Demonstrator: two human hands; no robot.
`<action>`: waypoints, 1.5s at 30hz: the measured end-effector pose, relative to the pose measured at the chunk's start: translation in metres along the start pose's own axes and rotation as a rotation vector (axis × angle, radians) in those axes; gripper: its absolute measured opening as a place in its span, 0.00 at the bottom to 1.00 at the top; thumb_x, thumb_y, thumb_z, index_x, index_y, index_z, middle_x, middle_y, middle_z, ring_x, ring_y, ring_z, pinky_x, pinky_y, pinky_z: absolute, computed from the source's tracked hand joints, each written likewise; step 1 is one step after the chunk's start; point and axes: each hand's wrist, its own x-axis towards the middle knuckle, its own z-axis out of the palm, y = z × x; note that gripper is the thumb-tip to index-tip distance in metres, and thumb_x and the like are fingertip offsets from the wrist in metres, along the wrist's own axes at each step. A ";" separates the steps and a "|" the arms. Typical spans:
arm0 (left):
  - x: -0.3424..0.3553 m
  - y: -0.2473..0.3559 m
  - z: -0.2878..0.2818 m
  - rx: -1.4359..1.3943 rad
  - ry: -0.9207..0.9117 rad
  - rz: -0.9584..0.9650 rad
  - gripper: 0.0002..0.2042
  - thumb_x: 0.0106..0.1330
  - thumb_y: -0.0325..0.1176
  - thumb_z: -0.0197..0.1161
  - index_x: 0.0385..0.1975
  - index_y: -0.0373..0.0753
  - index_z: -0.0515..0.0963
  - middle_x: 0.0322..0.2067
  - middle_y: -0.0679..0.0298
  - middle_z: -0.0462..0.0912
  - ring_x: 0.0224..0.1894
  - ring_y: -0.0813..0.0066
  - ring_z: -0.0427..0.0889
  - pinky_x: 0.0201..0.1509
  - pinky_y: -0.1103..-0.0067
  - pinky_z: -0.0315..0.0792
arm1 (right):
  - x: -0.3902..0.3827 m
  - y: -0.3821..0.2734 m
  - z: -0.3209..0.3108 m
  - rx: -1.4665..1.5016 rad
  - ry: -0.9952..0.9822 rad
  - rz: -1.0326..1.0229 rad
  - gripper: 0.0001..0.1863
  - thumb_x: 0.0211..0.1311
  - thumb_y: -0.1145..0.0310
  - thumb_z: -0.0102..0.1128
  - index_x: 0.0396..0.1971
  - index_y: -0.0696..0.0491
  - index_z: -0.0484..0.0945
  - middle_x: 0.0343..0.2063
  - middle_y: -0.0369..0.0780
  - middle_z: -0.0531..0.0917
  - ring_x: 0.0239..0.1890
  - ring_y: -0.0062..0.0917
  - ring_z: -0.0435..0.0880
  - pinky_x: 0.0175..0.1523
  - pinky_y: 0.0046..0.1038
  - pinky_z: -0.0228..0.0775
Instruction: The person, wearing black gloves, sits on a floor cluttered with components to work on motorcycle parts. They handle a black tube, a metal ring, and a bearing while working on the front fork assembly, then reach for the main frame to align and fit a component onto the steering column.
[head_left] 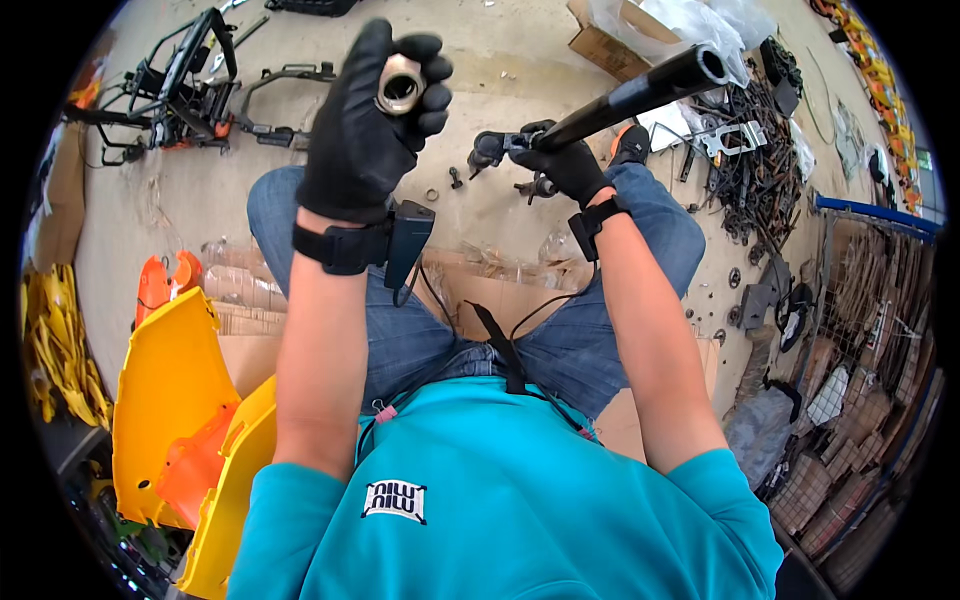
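My left hand (362, 140), in a black glove, is raised with its fingers curled round a silver metal ring or nut (400, 88). My gloved right hand (568, 160) grips the lower end of a long black tube (630, 95), tilted up to the right with its open end high. Dark jointed metal fittings (487, 150) are at that lower end, beside my fingers. Between my hands, a bolt (455, 178) and a small ring (431, 194) lie on the floor.
I sit on flattened cardboard (500, 285). A black metal frame (180, 90) is at upper left, yellow plastic panels (170, 380) at left. A cardboard box (610, 45), a heap of metal parts (750, 170) and a wire cage (860, 350) of scrap are at right.
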 end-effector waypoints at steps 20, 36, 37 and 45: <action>0.024 -0.128 -0.072 0.235 0.205 -0.375 0.16 0.71 0.40 0.54 0.52 0.39 0.75 0.24 0.68 0.75 0.22 0.81 0.73 0.25 0.83 0.67 | -0.012 -0.013 -0.004 -0.239 0.142 -0.189 0.29 0.46 0.61 0.74 0.48 0.58 0.75 0.36 0.44 0.82 0.40 0.31 0.82 0.47 0.30 0.73; 0.043 -0.130 -0.089 0.497 -0.094 -0.370 0.12 0.69 0.38 0.55 0.35 0.34 0.78 0.25 0.65 0.77 0.23 0.79 0.74 0.27 0.82 0.68 | -0.020 -0.022 -0.012 -0.229 0.106 -0.234 0.17 0.43 0.64 0.74 0.35 0.53 0.82 0.36 0.45 0.80 0.43 0.40 0.78 0.49 0.37 0.71; 0.046 -0.125 -0.081 0.456 -0.049 -0.474 0.13 0.69 0.40 0.55 0.36 0.34 0.78 0.24 0.64 0.77 0.23 0.78 0.73 0.27 0.82 0.68 | -0.019 -0.017 -0.015 -0.338 0.152 -0.321 0.17 0.44 0.63 0.72 0.35 0.53 0.81 0.36 0.46 0.79 0.42 0.41 0.77 0.49 0.38 0.70; 0.047 -0.125 -0.077 0.450 -0.064 -0.477 0.15 0.69 0.40 0.54 0.36 0.31 0.78 0.26 0.61 0.78 0.25 0.75 0.75 0.31 0.79 0.70 | -0.014 -0.011 -0.018 -0.357 0.142 -0.327 0.16 0.46 0.62 0.71 0.34 0.54 0.80 0.35 0.47 0.77 0.43 0.42 0.75 0.50 0.40 0.68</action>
